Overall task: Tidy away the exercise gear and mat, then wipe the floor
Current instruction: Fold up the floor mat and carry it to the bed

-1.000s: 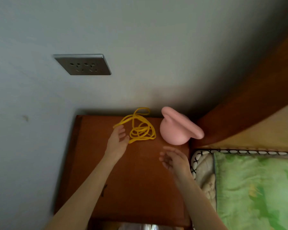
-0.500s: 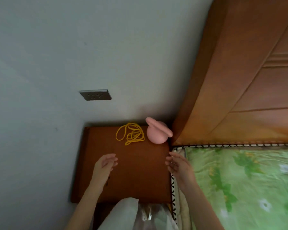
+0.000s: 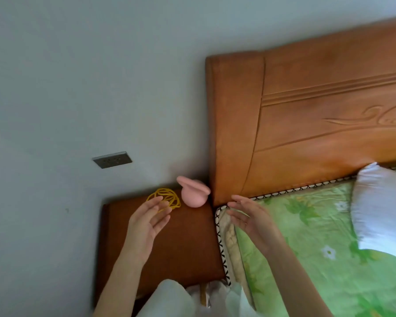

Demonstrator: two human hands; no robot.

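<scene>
Nearest the camera: pale cloth or plastic (image 3: 169, 298) bunches at the bottom edge, blurred, between the two forearms.
Left hand (image 3: 144, 223): raised over the brown wooden worktop (image 3: 188, 243), palm turned toward the right, fingers (image 3: 153, 205) straight and slightly spread, holding nothing. Its fingertips overlap the yellow rope in the picture; whether they touch it cannot be told.
Right hand (image 3: 252, 219): raised over the seam between worktop and bed, palm facing left toward the other hand, fingers (image 3: 239, 199) loosely extended and a little apart, holding nothing. Both hands are motion-blurred.
Bed (image 3: 306, 236): to the right of the worktop, covered by a green flowered sheet with a black-and-white zigzag border; a white pillow (image 3: 380, 213) lies at its far right.
Yellow rope (image 3: 167, 199): a loose tangle of loops lying at the far side of the worktop, near the wall.
Pink kettlebell (image 3: 193, 193): sits at the worktop's far right corner, just beside the rope and next to the headboard.
Headboard (image 3: 318, 124): orange-brown wood with grooves and a carved scroll, standing behind the bed.
Wall socket (image 3: 112, 159): grey plate on the pale wall above the worktop.
Writing: no legible letters on any item.
</scene>
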